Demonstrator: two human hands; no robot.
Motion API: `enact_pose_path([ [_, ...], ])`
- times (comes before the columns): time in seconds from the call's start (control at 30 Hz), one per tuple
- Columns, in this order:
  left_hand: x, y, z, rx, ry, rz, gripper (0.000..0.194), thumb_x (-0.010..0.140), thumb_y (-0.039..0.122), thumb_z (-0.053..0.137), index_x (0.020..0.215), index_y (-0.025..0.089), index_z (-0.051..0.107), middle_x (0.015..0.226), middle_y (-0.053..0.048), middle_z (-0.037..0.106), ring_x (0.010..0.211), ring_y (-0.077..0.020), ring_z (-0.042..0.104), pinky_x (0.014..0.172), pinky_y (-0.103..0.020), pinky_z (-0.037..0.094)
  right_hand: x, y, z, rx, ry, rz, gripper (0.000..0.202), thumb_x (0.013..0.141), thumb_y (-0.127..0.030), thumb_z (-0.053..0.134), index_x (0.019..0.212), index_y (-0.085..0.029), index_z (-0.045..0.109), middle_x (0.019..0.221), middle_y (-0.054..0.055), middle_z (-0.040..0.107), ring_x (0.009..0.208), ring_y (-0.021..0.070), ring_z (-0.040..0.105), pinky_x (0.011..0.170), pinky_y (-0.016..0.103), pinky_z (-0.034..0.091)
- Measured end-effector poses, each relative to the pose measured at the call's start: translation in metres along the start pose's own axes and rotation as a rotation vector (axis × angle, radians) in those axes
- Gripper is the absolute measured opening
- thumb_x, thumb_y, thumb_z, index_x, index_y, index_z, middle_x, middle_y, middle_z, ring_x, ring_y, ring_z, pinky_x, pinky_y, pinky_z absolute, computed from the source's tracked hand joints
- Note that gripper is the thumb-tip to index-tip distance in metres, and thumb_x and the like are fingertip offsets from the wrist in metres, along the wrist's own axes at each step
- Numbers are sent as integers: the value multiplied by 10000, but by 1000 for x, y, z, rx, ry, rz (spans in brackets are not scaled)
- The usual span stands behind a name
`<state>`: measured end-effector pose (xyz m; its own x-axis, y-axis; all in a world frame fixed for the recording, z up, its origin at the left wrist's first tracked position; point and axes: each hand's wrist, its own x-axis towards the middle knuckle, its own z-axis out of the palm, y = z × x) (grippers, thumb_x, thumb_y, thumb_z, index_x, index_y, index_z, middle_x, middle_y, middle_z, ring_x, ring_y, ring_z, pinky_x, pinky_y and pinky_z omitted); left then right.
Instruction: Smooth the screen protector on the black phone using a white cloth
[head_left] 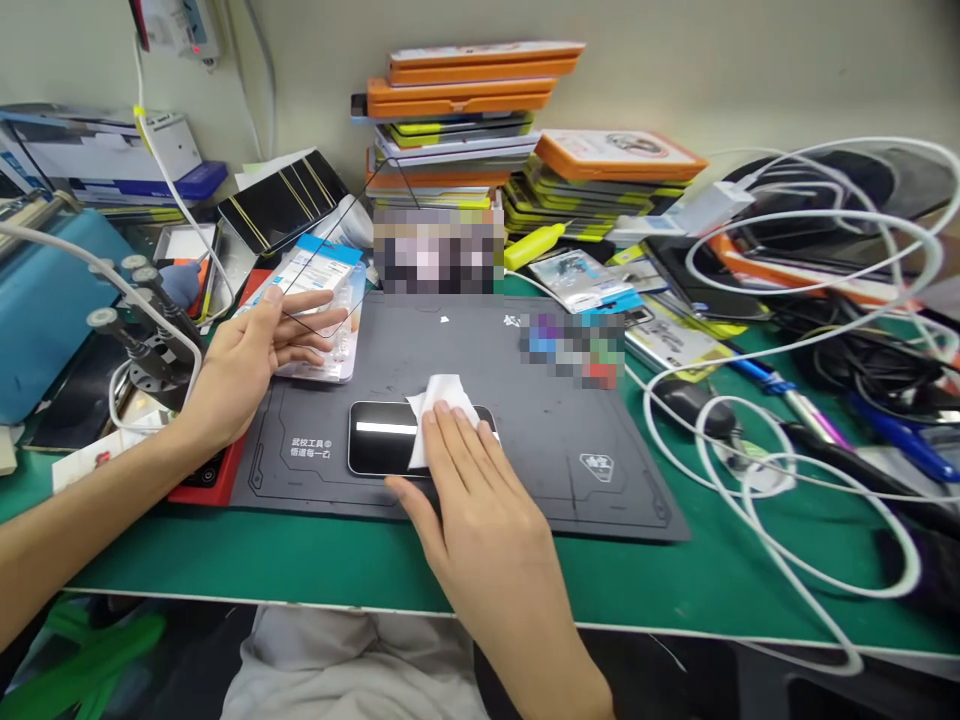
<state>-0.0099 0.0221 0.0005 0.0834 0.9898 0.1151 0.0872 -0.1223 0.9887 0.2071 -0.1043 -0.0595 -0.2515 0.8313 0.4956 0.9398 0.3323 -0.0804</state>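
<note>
A phone [382, 425] lies face up on the dark grey work mat [465, 350], with a bright strip of light reflected in its black screen. My right hand [484, 505] rests flat over its right part, fingers stretched out and pressing a folded white wipe [442, 388] against the glass. Part of the wipe and of the phone is hidden beneath those fingers. To the left, my left hand [259, 350] hovers with its fingers apart and holds nothing. Behind it, at the mat's upper left, lies a blue-and-white packet [341, 340].
Orange and yellow boxes [465, 95] are stacked against the wall. Looped white cables [720, 480] spread over the green table [300, 565] at right. A blue machine [64, 310] and a dark metal stand [142, 340] occupy the left. Two patches are blurred out.
</note>
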Motion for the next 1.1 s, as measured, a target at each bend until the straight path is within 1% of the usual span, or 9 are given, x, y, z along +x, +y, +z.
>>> enact_pose_path([
  [0.1, 0, 0, 0, -13, -5, -3, 568, 1103, 585, 493, 1313, 125, 751, 1250, -164, 811, 973, -248, 787, 893, -398, 644, 5, -4, 2, -13, 10, 23, 667, 1134, -513, 451, 1488, 37, 581, 1538, 233, 618, 1432, 353, 623, 1202, 500, 532],
  [0.27, 0, -2, 0, -11, -1, -4, 568, 1094, 617, 510, 1277, 151, 777, 1224, -153, 821, 982, -252, 793, 886, -391, 645, -27, -11, -11, 7, 16, -31, 655, 1114, -491, 539, 1528, 17, 546, 1580, 219, 582, 1472, 324, 588, 1278, 476, 450],
  [0.33, -1, -2, 1, -24, -15, 0, 562, 1092, 619, 517, 1283, 161, 779, 1234, -149, 818, 1012, -259, 792, 887, -390, 645, -33, -11, -13, 28, 11, -42, 654, 1106, -478, 566, 1544, 6, 535, 1584, 210, 581, 1486, 316, 575, 1305, 469, 414],
  [0.43, -1, -2, 1, -30, -10, -3, 569, 1088, 629, 519, 1285, 163, 779, 1232, -152, 818, 1009, -263, 792, 890, -399, 645, -21, -9, -8, 44, 9, -36, 639, 1101, -460, 580, 1533, 10, 546, 1568, 219, 595, 1475, 324, 585, 1284, 478, 451],
  [0.6, -1, 0, 0, -22, -3, -13, 550, 1090, 605, 513, 1275, 160, 777, 1236, -148, 817, 997, -263, 789, 911, -414, 641, 12, -12, 4, 2, -38, 4, 680, 1133, -525, 440, 1486, 37, 589, 1554, 246, 596, 1445, 352, 611, 1230, 496, 516],
  [0.7, 0, -1, -1, -33, -13, -13, 514, 1095, 565, 521, 1278, 157, 775, 1252, -147, 813, 986, -251, 788, 905, -399, 640, 5, -17, 0, -11, -20, -4, 693, 1133, -527, 435, 1479, 54, 588, 1556, 252, 590, 1441, 353, 614, 1218, 491, 525],
  [0.87, 0, -4, 0, -20, -11, 6, 586, 1082, 639, 520, 1280, 153, 781, 1237, -159, 816, 987, -256, 794, 889, -394, 650, -24, -20, -14, -7, 19, -56, 645, 1108, -505, 544, 1472, 25, 602, 1546, 213, 614, 1421, 325, 636, 1265, 461, 467],
  [0.93, 0, -3, 0, -18, -18, 4, 599, 1077, 654, 522, 1284, 155, 781, 1236, -159, 816, 996, -260, 795, 895, -399, 653, -20, -18, -12, 9, 21, -60, 636, 1103, -502, 561, 1465, 18, 609, 1537, 209, 624, 1416, 324, 640, 1270, 463, 466],
  [1.1, 0, 0, 1, -3, -5, -22, 613, 1075, 652, 515, 1304, 143, 766, 1263, -173, 805, 1016, -269, 792, 933, -430, 646, 12, -15, 3, 57, -47, -30, 662, 1132, -520, 456, 1487, 21, 595, 1557, 222, 599, 1447, 345, 610, 1233, 497, 520],
])
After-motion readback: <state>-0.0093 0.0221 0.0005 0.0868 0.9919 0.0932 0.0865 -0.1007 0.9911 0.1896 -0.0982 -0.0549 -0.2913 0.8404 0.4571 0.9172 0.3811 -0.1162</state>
